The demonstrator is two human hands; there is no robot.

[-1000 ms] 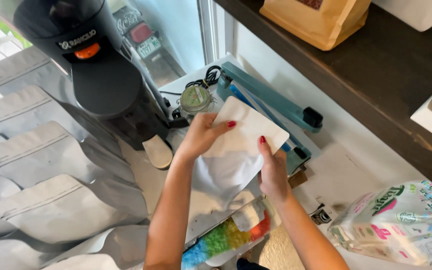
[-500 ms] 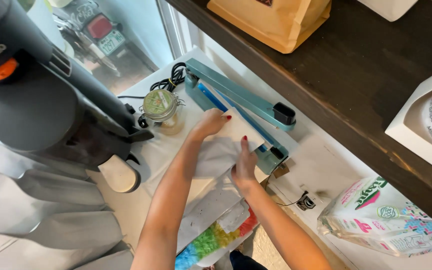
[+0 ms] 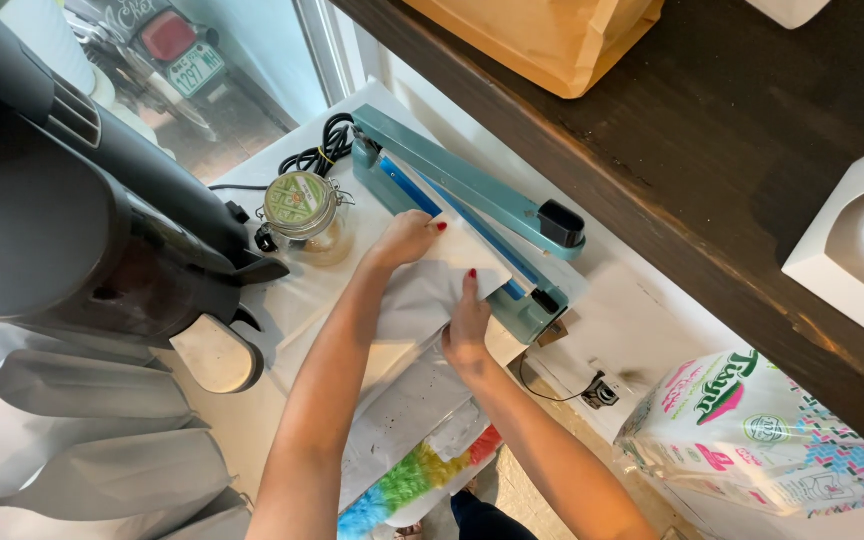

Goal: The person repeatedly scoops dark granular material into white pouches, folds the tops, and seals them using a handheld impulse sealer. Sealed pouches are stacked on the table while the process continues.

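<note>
A white pouch (image 3: pixel 430 290) lies flat with its top edge pushed between the jaws of a teal heat sealer (image 3: pixel 472 210). My left hand (image 3: pixel 407 238) grips the pouch's upper left corner at the sealer bar. At the pouch's right side, my right hand (image 3: pixel 467 325) pinches its edge close to the sealer's front end. The sealer's arm (image 3: pixel 467 180) is raised.
A small lidded glass jar (image 3: pixel 302 215) and a coiled black cord (image 3: pixel 324 148) sit left of the sealer. A large dark grey machine (image 3: pixel 72 230) stands at left above several silver pouches (image 3: pixel 72 440). A dark wooden shelf (image 3: pixel 712 180) overhangs at right; a printed plastic pack (image 3: pixel 762 430) lies below.
Both hands carried the white pouch from mid-air forward and slid its top edge into the sealer. The view shifted closer toward the sealer.
</note>
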